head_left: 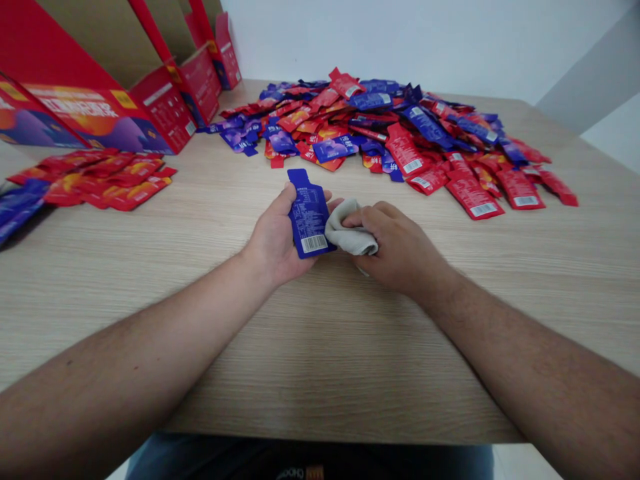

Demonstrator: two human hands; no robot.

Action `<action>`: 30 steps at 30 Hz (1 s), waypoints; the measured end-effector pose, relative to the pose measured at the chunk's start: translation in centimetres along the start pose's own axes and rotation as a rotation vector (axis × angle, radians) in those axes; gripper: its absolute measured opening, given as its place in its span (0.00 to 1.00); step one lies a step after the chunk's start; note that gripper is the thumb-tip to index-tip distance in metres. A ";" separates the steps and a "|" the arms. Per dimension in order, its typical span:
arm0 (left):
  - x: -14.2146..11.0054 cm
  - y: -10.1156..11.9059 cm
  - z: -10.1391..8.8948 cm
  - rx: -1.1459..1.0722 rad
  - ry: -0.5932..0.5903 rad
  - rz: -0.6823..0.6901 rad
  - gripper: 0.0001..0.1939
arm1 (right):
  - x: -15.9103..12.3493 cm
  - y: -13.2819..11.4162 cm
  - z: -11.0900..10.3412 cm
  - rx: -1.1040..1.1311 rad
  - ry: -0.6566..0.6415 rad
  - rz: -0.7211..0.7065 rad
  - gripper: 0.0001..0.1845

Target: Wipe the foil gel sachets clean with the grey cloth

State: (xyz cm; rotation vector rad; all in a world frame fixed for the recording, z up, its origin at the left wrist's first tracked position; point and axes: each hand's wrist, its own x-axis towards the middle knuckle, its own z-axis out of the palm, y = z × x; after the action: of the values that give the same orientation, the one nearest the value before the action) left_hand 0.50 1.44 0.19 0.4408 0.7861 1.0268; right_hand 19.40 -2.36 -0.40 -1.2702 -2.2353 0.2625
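Blue sachet [310,213] is being clamped in the left hand [275,233] — the curled right hand [395,247] is pressing a pale cloth [350,230] against it.

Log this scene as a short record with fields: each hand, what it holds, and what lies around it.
Left hand: holds a blue sachet, barcode side up
Right hand: holds a pale grey cloth, which touches the sachet's edge
Main heap: red and blue sachets, beyond the hands
Left side: smaller spread of red sachets
Far left: red printed cartons
Surface: light wood-grain table
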 end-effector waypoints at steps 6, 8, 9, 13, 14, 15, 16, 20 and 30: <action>-0.3 0.1 0.3 0.012 0.000 -0.036 0.28 | 0.0 0.0 0.0 0.032 -0.041 -0.058 0.20; -0.4 0.0 0.5 0.012 0.029 -0.028 0.27 | 0.0 0.0 -0.1 0.017 -0.006 -0.013 0.19; -0.4 -0.1 0.6 0.012 0.038 -0.020 0.26 | 0.0 -0.1 -0.1 0.004 0.014 0.008 0.18; -0.4 -0.7 0.5 0.038 0.019 -0.057 0.27 | -0.3 -0.9 0.0 0.049 -0.036 -0.072 0.20; -0.4 -0.8 0.4 0.049 0.016 -0.082 0.28 | -0.4 -1.2 0.1 0.077 -0.078 -0.118 0.20; -0.4 -1.0 0.4 0.056 0.019 -0.100 0.28 | -0.4 -1.3 0.1 0.094 -0.112 -0.147 0.20; -0.4 -1.1 0.4 0.055 0.024 -0.109 0.28 | -0.4 -1.3 0.1 0.094 -0.133 -0.156 0.20; -0.2 -1.1 0.3 0.000 0.030 -0.055 0.26 | -0.3 -0.9 0.0 0.000 -0.058 -0.039 0.21; -0.5 -1.3 0.8 0.021 0.012 -0.064 0.27 | -0.4 -1.2 0.1 -0.056 -0.062 -0.024 0.21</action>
State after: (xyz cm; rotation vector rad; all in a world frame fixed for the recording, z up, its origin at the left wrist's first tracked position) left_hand 1.70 0.46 0.02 0.4256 0.8178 0.9632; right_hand 18.62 -3.29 -0.07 -1.2795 -2.3237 0.2338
